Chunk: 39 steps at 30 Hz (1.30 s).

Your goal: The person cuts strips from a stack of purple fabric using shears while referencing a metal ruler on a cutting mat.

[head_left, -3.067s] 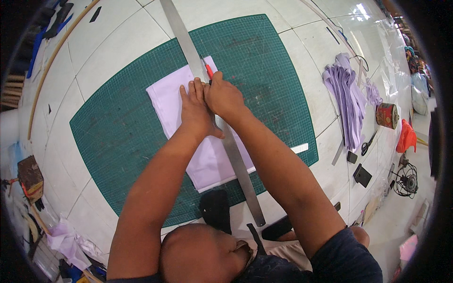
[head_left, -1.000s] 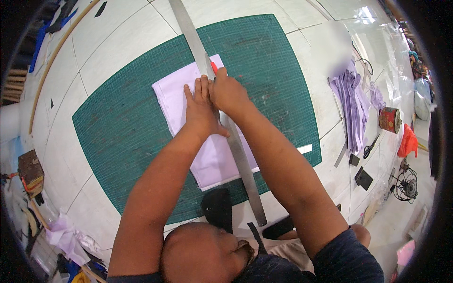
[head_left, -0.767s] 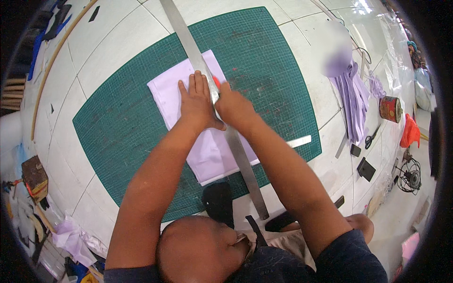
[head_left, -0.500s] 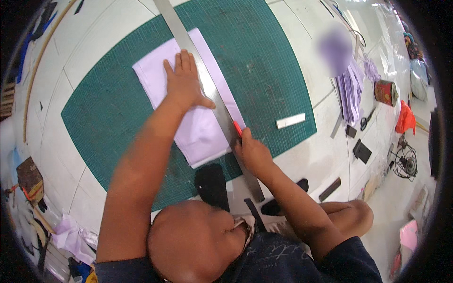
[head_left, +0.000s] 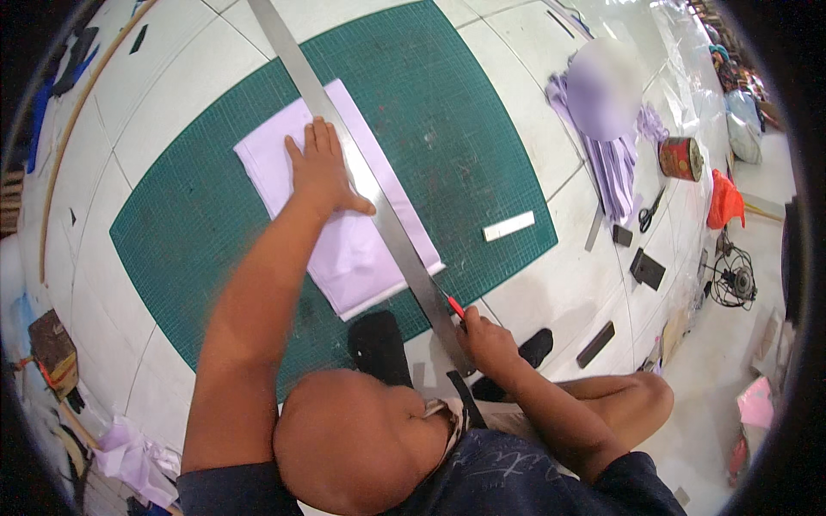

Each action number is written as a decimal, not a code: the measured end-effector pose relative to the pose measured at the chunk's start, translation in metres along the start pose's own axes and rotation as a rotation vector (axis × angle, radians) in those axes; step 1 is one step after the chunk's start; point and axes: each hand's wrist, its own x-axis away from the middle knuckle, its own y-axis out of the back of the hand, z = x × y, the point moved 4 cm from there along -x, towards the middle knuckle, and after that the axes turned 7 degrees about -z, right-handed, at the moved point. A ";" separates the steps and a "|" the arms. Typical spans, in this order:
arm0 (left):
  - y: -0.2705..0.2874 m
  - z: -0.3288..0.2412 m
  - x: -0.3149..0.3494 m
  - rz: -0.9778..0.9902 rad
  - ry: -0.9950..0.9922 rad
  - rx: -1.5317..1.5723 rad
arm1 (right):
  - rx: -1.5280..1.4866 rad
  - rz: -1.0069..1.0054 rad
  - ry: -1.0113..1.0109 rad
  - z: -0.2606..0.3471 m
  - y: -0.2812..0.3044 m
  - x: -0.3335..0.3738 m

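Note:
My left hand (head_left: 320,176) lies flat with fingers spread, pressing on folded lilac cloth (head_left: 274,155) and the long metal ruler (head_left: 379,202). The ruler runs slantwise across the cloth, and a narrow lilac strip shows along its right side. Beneath is a green cutting mat (head_left: 447,129) with grid lines. Near the ruler's close end, my right hand (head_left: 489,342) grips a red-handled cutter knife (head_left: 456,306). Its tip sits beside the ruler, just past the cloth's near edge. The fingers hide most of the handle.
A white bar (head_left: 508,226) rests on the mat's right part. Farther right on the tiled floor are lilac strips (head_left: 611,176), a round tin (head_left: 681,159), black scissors (head_left: 651,210) and a dark block (head_left: 595,344). My socked foot (head_left: 379,348) is at the mat's near edge.
My right hand has drawn the cutter knife toward me along the ruler, from beside the cloth to beyond its near edge. My left hand keeps its place on cloth and ruler; the view has shifted slightly.

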 end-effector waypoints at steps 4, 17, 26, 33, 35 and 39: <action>-0.002 0.004 0.003 -0.013 0.010 -0.006 | -0.122 -0.137 0.063 0.027 0.057 -0.003; 0.001 0.004 0.005 0.018 -0.007 0.013 | -0.251 -0.430 0.256 0.203 0.131 -0.236; -0.005 0.006 0.002 0.015 -0.007 0.050 | -0.262 -0.521 0.324 0.218 0.127 -0.263; -0.002 0.000 0.002 0.015 -0.023 0.030 | -0.290 -0.370 0.271 0.214 0.141 -0.269; -0.001 0.002 0.000 0.003 -0.020 0.020 | -0.270 -0.355 0.268 0.208 0.139 -0.269; -0.007 0.008 0.002 -0.013 0.026 -0.015 | -0.258 -0.234 0.245 0.158 0.093 -0.207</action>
